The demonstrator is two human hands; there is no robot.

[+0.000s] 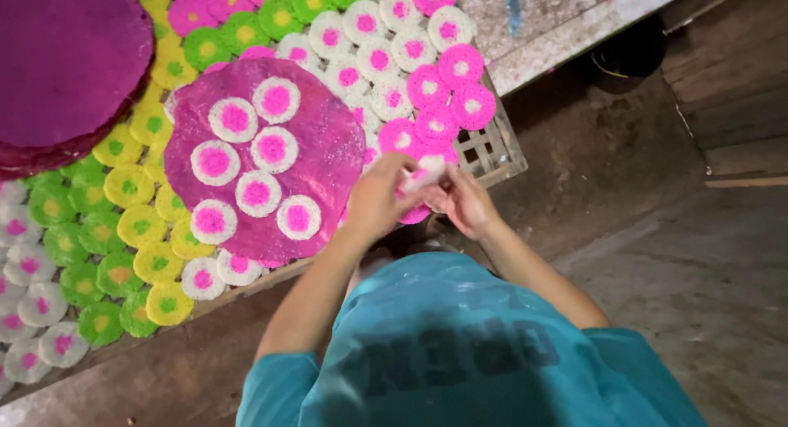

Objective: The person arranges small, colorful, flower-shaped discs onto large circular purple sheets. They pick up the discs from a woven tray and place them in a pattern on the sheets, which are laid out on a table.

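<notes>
Disc (pixel 419 179) | both hands pinching it: left hand (pixel 375 199), right hand (pixel 465 201) | lying just right of purple sheet (pixel 328 160), long axis running left-right.

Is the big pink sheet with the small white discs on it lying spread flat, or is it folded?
Spread flat. The big pink sheet shows its whole round outline, and seven white discs lie on it.

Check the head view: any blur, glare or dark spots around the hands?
Head view: left hand and right hand are softly motion-blurred, so the fingers and the white-and-pink disc they pinch lack sharp edges; the large magenta sheet carries a mild sheen, not blown out; the floor at right is dim and low in contrast; the woven tray edge stays readable.
</notes>
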